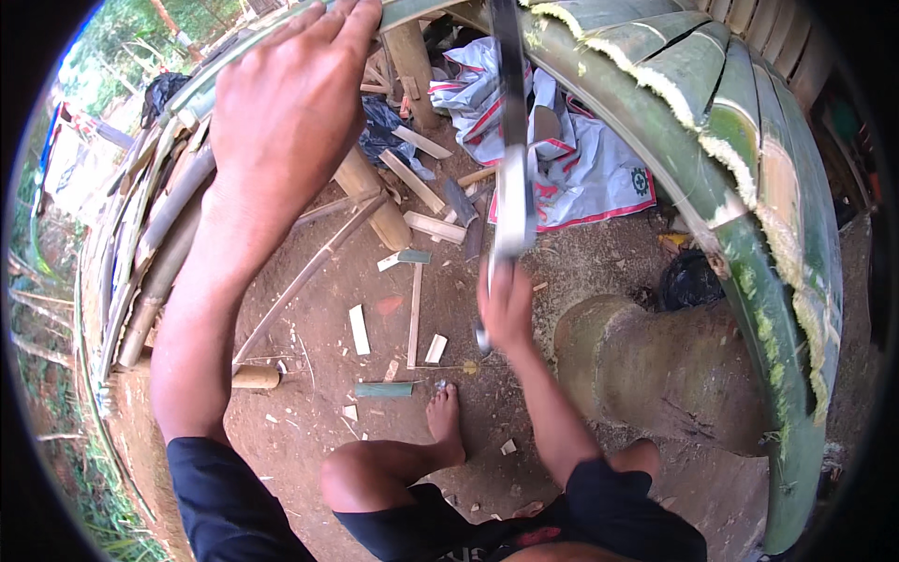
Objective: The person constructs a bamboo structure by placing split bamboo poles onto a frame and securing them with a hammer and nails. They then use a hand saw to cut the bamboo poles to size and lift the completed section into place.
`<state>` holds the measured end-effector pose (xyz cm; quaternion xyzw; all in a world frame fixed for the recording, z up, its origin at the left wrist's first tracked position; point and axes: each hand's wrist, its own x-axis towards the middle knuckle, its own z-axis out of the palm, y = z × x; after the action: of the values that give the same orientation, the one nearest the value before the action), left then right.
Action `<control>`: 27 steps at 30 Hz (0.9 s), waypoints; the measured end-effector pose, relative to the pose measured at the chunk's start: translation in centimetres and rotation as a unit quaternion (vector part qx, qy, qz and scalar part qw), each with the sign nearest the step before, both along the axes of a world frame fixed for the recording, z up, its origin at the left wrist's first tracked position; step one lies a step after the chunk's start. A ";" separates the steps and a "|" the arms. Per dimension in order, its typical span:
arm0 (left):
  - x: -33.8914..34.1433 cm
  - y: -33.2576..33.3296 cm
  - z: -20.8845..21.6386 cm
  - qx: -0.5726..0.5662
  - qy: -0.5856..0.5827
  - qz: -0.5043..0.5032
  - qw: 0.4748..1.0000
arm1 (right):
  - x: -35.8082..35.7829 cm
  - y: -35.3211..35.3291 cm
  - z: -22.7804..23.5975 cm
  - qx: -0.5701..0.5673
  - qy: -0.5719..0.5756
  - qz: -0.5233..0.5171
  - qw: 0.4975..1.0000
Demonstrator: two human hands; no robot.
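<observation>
My left hand point(290, 103) lies over a long green bamboo strip point(412, 11) at the top of the head view, its fingers bent across it. The fingertips run out of the picture. Lower and to the right, my right hand point(506, 304) is closed around the grip of a long-bladed tool point(513, 192). The tool points away from me, bright near the hand and dark toward its far end. Motion blurs it, so whether it is a knife or a saw does not show. Its far end passes close to the bamboo.
Split bamboo panels point(721, 84) with a ragged pale edge arch along the right. A bamboo stack point(169, 225) stands left. Offcuts point(360, 330) litter the dirt floor near my bare foot point(445, 412). A white sack point(590, 169) lies beyond, a thick log point(665, 375) to the right.
</observation>
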<state>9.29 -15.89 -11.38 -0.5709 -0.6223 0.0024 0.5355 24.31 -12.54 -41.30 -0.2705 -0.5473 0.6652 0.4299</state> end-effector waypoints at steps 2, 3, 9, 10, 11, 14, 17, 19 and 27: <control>2.7 0.7 0.8 -0.046 -0.114 0.005 0.992 | -0.9 4.5 3.1 0.313 -0.108 -0.156 0.931; 2.4 1.2 0.5 -0.038 -0.108 0.004 0.993 | -0.2 4.2 2.2 0.292 -0.117 -0.151 0.937; 0.2 0.3 0.2 -0.001 0.012 -0.005 1.000 | 0.4 -1.2 -2.1 0.162 -0.065 -0.101 0.980; 0.5 0.0 0.1 -0.007 0.001 -0.001 1.000 | -0.8 0.6 0.4 0.154 -0.069 -0.075 0.983; 0.8 0.5 0.2 0.000 -0.009 0.001 1.000 | -2.3 4.1 3.7 0.257 -0.118 -0.127 0.951; 0.3 1.2 0.1 0.004 -0.011 -0.036 0.999 | -2.2 5.2 5.6 0.253 -0.072 -0.148 0.953; -0.6 0.7 -0.5 0.009 0.012 -0.030 0.999 | 0.3 -1.3 -2.4 0.105 -0.057 -0.099 0.988; -0.8 0.8 -0.4 0.018 0.020 -0.022 0.999 | 0.6 -3.1 -2.0 0.094 -0.021 -0.103 0.990; -0.3 1.2 -0.3 0.009 0.010 -0.043 0.999 | 1.2 -3.2 -7.0 0.044 -0.027 -0.137 0.989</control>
<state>8.95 -14.72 -11.65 -0.5923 -0.5917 -0.0205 0.5465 25.49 -15.73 -48.25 -0.3412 -0.5454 0.5678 0.5135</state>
